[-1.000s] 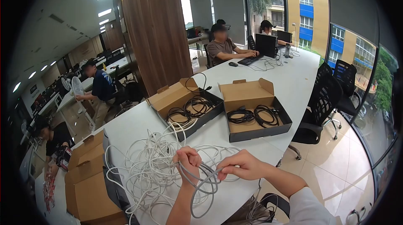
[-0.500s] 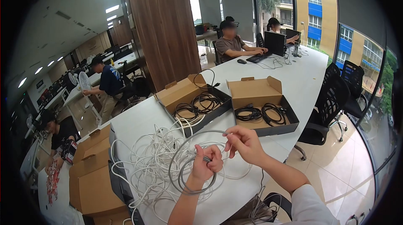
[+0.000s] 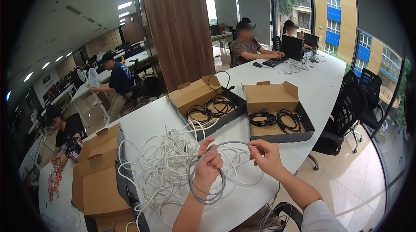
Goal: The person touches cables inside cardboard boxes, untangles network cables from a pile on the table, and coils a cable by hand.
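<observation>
A looped grey cable (image 3: 234, 142) hangs around the fingers and wrist of my left hand (image 3: 208, 168), which is curled on the loops with its thumb and a fingertip raised. To the right, my right hand (image 3: 266, 157) pinches the same cable between thumb and fingers. The cable arcs between the two hands above the white table (image 3: 242, 201). Just left of my left hand lies a big tangle of white cables (image 3: 162, 162), partly behind that hand and forearm.
Beyond my hands stand two open cardboard boxes, a left one (image 3: 225, 124) and a right one (image 3: 284, 137), both with black cables. Another open box (image 3: 97, 188) is at the left. Chairs (image 3: 342, 106) line the right side. Several people sit farther off, one by a monitor (image 3: 293, 48).
My left hand has turned and its fingers have shifted on the grey loops. My right hand has moved slightly right and down with the cable. The view has swung a little left.
</observation>
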`<state>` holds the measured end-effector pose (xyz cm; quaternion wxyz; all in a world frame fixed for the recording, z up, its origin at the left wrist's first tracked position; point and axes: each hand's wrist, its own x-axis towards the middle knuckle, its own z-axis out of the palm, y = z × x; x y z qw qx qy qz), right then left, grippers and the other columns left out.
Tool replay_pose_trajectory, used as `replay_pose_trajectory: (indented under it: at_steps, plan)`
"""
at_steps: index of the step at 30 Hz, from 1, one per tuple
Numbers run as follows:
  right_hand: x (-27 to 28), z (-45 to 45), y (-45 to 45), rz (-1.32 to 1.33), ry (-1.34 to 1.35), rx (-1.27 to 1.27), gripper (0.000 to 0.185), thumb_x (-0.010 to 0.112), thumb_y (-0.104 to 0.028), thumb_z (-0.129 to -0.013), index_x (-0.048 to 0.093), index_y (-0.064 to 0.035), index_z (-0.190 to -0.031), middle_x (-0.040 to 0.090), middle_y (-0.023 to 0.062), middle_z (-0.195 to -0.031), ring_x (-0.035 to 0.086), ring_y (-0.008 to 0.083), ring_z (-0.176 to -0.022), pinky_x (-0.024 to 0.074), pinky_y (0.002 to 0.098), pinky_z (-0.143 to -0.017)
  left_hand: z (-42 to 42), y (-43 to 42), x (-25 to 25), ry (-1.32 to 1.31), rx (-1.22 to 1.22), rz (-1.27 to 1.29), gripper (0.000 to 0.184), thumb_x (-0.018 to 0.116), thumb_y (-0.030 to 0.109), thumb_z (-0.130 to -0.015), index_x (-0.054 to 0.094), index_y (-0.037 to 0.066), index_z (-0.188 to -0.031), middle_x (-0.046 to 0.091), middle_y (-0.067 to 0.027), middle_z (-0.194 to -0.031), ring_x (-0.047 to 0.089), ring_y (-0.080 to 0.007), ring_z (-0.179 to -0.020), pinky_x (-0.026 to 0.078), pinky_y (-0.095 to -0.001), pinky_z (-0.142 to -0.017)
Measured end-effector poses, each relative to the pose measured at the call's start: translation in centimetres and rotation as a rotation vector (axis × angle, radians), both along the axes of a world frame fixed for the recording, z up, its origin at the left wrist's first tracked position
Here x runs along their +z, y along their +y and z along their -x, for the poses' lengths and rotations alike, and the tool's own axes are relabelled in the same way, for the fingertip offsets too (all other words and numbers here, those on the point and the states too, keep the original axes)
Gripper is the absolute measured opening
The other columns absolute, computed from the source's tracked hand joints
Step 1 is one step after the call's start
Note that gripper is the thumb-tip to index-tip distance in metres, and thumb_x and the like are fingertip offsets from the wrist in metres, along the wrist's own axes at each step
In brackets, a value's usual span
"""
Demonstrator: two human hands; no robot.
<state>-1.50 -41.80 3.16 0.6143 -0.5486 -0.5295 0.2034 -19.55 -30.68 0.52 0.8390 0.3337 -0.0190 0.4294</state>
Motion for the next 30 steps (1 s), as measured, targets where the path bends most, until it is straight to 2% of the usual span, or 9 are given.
replay_pose_trajectory:
  at_steps: [5,9,11,17,19,23,24,27,30]
  plan:
    - [0.3,0.7,-0.2,-0.006,-0.091,-0.085,0.012,0.064,-0.008,-0.087,0.067,0.0014,-0.093,0.064,0.0062,-0.061,0.058,0.0065,-0.053,0.0423,0.0224,-0.046,-0.4,-0.7,0.3,0.103,0.136,-0.008,0.028,0.054,0.004,-0.089,0.057,0.011,-0.115,0.036,0.0065,-0.072,0.026,-0.0041,-0.05,0.02,-0.0212,-0.045]
    - [-0.4,1.0,0.0,-0.032,-0.249,-0.138,0.011,0.066,-0.01,-0.085,0.069,-0.0017,-0.091,0.063,0.0084,-0.061,0.059,0.0109,-0.049,0.0424,0.0243,-0.046,-0.4,0.2,-1.2,-0.029,0.076,-0.006,0.011,0.057,0.017,-0.093,0.062,0.008,-0.097,0.039,0.0056,-0.076,0.027,-0.0045,-0.051,0.02,-0.0214,-0.045]
    - [-0.4,1.2,0.0,-0.041,-0.335,-0.165,0.011,0.067,-0.012,-0.084,0.069,-0.0032,-0.091,0.063,0.0096,-0.062,0.059,0.014,-0.048,0.0429,0.0253,-0.046,-0.6,0.4,-0.9,-0.047,0.095,-0.098,0.023,0.056,0.028,-0.096,0.063,0.007,-0.089,0.04,0.0049,-0.075,0.027,-0.0049,-0.051,0.02,-0.0217,-0.045]
    - [-0.7,2.0,0.0,-0.047,-0.519,-0.152,0.015,0.065,-0.012,-0.084,0.069,-0.0042,-0.096,0.065,0.0111,-0.066,0.061,0.0198,-0.051,0.0463,0.0289,-0.049,-0.6,0.1,0.9,0.13,0.315,0.133,0.061,0.036,0.053,-0.098,0.058,0.003,-0.071,0.047,-0.0001,-0.08,0.034,-0.0079,-0.055,0.024,-0.0218,-0.045]
    - [-1.6,1.9,0.2,-0.048,-0.601,-0.096,0.018,0.063,-0.008,-0.085,0.068,-0.0022,-0.102,0.066,0.0112,-0.068,0.06,0.0172,-0.049,0.0457,0.0265,-0.048,-0.6,0.9,0.1,0.093,0.33,0.137,0.061,0.037,0.054,-0.098,0.05,0.006,-0.063,0.05,-0.0022,-0.082,0.038,-0.0099,-0.06,0.03,-0.023,-0.05]
    - [-2.4,2.2,-0.3,0.192,-0.417,0.14,0.029,0.063,-0.013,-0.084,0.062,-0.0071,-0.112,0.067,0.0124,-0.073,0.064,0.0256,-0.06,0.0497,0.0344,-0.058,-0.7,1.6,0.5,0.067,0.456,0.181,0.061,0.034,0.055,-0.098,0.04,0.011,-0.056,0.052,-0.0065,-0.082,0.042,-0.0132,-0.067,0.04,-0.0266,-0.062]
    - [-2.3,2.3,-0.6,0.263,-0.382,0.201,0.033,0.063,-0.013,-0.083,0.06,-0.0073,-0.116,0.068,0.0122,-0.074,0.064,0.0253,-0.06,0.0497,0.0342,-0.058,-0.8,0.8,2.2,0.065,0.448,0.238,0.059,0.033,0.057,-0.097,0.037,0.01,-0.061,0.048,-0.0031,-0.076,0.042,-0.014,-0.066,0.041,-0.0303,-0.073]
    - [-2.3,2.9,-1.5,0.359,-0.309,0.263,0.037,0.063,-0.013,-0.082,0.057,-0.0081,-0.119,0.067,0.0111,-0.073,0.064,0.0249,-0.06,0.0495,0.0339,-0.058,0.8,1.0,2.6,-0.056,0.332,0.236,0.054,0.035,0.057,-0.096,0.039,0.012,-0.067,0.04,0.001,-0.066,0.039,-0.0123,-0.061,0.04,-0.0284,-0.068]
    - [-3.7,3.1,-2.3,0.367,-0.277,0.256,0.033,0.063,-0.014,-0.083,0.057,-0.0084,-0.114,0.067,0.0102,-0.073,0.063,0.0254,-0.059,0.0493,0.0343,-0.058,2.1,1.0,3.2,-0.037,0.378,0.128,0.049,0.035,0.056,-0.096,0.04,0.013,-0.072,0.029,0.0039,-0.057,0.028,-0.0087,-0.049,0.028,-0.024,-0.051]
